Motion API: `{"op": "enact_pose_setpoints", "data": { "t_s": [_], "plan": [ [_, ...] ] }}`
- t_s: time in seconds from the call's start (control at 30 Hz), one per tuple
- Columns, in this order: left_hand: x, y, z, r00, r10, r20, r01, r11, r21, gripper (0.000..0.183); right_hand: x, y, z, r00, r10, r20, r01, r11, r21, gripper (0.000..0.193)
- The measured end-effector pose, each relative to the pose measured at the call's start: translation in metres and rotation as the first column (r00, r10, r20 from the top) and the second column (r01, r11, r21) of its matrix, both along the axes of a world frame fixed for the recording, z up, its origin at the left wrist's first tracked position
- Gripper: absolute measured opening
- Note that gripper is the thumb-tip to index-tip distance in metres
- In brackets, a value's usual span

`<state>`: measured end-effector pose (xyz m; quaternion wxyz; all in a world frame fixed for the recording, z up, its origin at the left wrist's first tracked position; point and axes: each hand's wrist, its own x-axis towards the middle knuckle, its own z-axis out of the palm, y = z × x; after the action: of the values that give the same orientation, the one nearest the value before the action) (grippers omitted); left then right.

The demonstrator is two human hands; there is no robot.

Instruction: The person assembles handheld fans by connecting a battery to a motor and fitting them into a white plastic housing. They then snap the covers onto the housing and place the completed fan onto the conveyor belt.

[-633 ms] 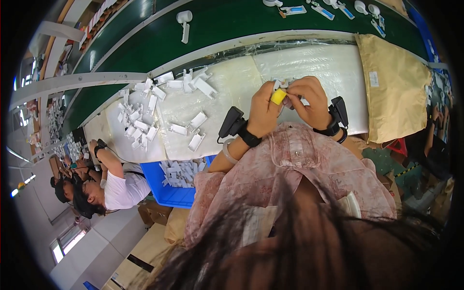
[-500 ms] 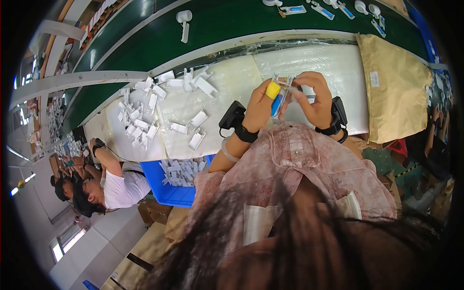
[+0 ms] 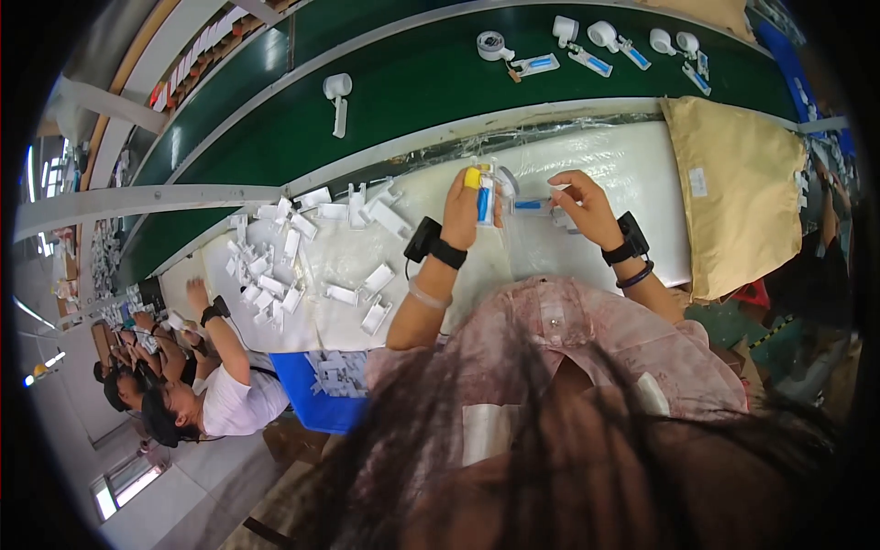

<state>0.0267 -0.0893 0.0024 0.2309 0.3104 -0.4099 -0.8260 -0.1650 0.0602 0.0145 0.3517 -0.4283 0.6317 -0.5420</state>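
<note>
My left hand is closed round a white plastic housing with a blue strip, held upright above the table. A yellow wrap shows at its thumb tip. A round, pale part stands out beside the housing's upper end. My right hand is over the table to the right, fingers curled and parted, with nothing plainly gripped. Just under its fingertips lies a second white piece with a blue strip; its right end is partly hidden by the hand.
Loose white housings are heaped on the left of the film-covered table. A blue bin of white parts stands below its edge. Brown paper covers the right end. Beyond runs a green conveyor carrying white round-headed units. Co-workers sit at left.
My hands have moved apart: the left went left with its housing, the right came off it. The second blue-stripped piece now shows between them. The view has tilted, revealing more conveyor.
</note>
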Motion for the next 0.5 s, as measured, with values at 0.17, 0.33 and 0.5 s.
{"op": "enact_pose_setpoints", "data": {
  "t_s": [0.17, 0.33, 0.5],
  "plan": [
    [-0.028, -0.079, -0.028, 0.992, 0.083, 0.095, -0.073, 0.992, -0.104, 0.031, -0.033, -0.046, -0.021, 0.968, 0.101, -0.231, -0.067, 0.986, 0.153, 0.020],
    [-0.055, -0.166, -0.051, 0.986, 0.139, 0.093, -0.123, 0.980, -0.156, 0.027, -0.079, -0.121, -0.030, 0.694, 0.100, -0.713, -0.090, 0.995, 0.052, 0.022],
    [-0.067, -0.235, -0.103, 0.474, 0.814, 0.338, -0.218, 0.479, -0.850, 0.051, -0.104, -0.211, -0.048, 0.325, 0.184, -0.928, -0.149, 0.979, 0.142, 0.031]
  ]
}}
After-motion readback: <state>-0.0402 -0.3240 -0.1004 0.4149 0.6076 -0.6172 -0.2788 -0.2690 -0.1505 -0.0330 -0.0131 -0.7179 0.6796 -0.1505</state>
